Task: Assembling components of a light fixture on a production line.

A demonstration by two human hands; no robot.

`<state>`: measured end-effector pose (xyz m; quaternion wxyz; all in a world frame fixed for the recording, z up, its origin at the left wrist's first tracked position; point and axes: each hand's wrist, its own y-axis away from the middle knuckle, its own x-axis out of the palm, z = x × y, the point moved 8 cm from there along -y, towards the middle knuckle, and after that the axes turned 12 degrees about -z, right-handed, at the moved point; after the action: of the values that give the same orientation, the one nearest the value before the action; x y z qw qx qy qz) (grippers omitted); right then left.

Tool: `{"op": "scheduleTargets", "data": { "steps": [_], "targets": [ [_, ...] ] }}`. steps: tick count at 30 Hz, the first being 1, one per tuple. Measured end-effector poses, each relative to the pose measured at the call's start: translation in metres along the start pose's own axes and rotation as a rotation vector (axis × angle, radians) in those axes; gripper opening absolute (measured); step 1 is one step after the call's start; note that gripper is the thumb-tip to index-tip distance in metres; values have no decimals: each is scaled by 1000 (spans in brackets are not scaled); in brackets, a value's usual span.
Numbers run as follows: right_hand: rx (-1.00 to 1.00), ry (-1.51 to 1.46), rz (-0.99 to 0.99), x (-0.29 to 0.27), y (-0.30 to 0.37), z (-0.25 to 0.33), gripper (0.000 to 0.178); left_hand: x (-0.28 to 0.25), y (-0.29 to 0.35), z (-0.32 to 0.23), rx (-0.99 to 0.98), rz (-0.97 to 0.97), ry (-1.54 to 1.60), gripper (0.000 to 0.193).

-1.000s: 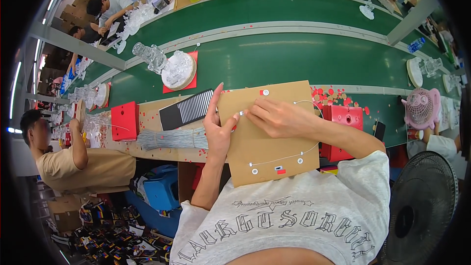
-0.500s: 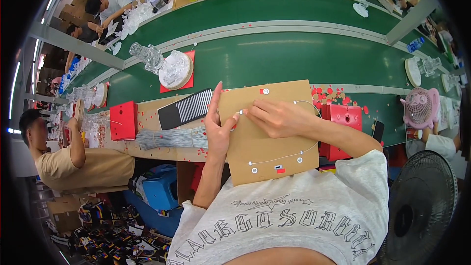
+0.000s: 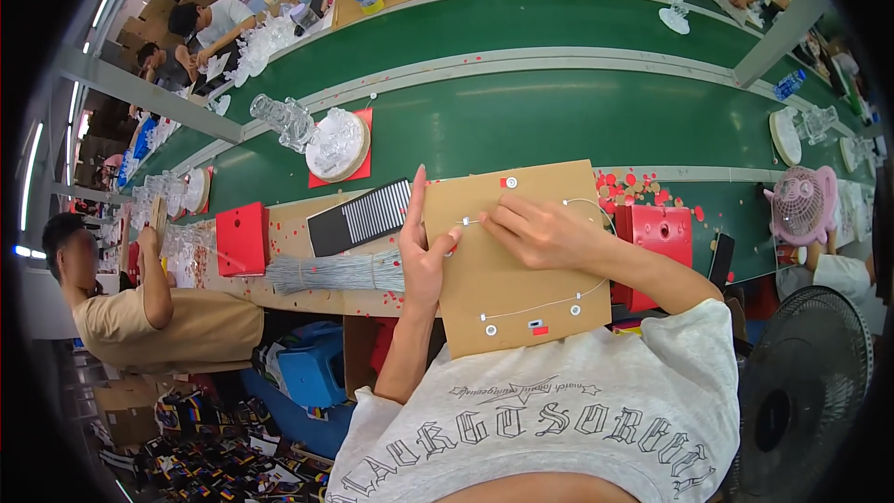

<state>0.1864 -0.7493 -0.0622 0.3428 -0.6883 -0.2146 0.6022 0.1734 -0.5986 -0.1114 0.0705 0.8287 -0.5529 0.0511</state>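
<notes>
A brown cardboard panel (image 3: 521,284) leans against my shirt at the table's near edge. My left hand (image 3: 424,265) grips its left edge, thumb on the face and index finger stretched up along the side. The fingers of my right hand (image 3: 529,233) pinch a thin white wire on the panel, just right of a small white clip (image 3: 466,222) near my left thumb. The wire (image 3: 535,305) also runs through clips along the right side and bottom. Small white round parts (image 3: 492,330) and a little switch-like piece (image 3: 535,323) are fixed to the panel.
Left of the panel lie a bundle of grey wires (image 3: 331,272), a black-and-white striped sheet (image 3: 361,216) and red panels (image 3: 242,238). Red pieces (image 3: 655,233) and scattered discs (image 3: 633,188) sit right. A black fan (image 3: 801,391) stands beside me; a co-worker (image 3: 158,317) works left.
My right fingers have slid slightly right from the clip, so a short length of wire shows between them. My left hand keeps its hold. The whole view has shifted a little.
</notes>
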Motion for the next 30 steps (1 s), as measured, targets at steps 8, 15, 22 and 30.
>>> {"op": "scheduleTargets", "data": {
  "steps": [8,15,22,30],
  "targets": [
    [-25,-46,-27,-7,0,-2,25,1,2,-3,11,9,-39,83],
    [-33,-9,12,-8,10,-4,42,5,2,0,16,16,-27,82],
    [-75,13,24,0,11,3,46,5,1,1,6,1,-25,80],
    [-128,12,9,3,7,5,27,2,-2,5,23,-11,-27,80]
  ]
}}
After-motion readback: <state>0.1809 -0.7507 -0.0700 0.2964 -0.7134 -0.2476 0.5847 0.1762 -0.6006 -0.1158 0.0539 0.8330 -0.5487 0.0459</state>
